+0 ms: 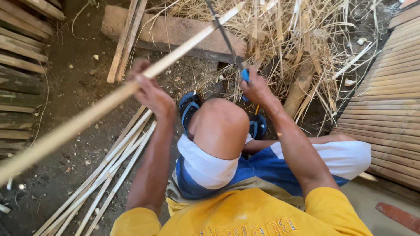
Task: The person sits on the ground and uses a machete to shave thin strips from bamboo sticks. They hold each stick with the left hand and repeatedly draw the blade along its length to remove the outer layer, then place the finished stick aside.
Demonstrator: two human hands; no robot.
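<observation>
The person wears a yellow short-sleeved shirt [245, 216] with pale lettering across the chest, and blue shorts [262, 168] with broad white bands at the leg hems. Blue sandals [189, 107] are on the feet. Both forearms are bare.

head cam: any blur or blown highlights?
Head view: long bamboo strip in the left hand goes soft toward the near left edge; sunlit straw pile runs bright; knife in the right hand is sharp; wide-angle bending at edges.
</observation>
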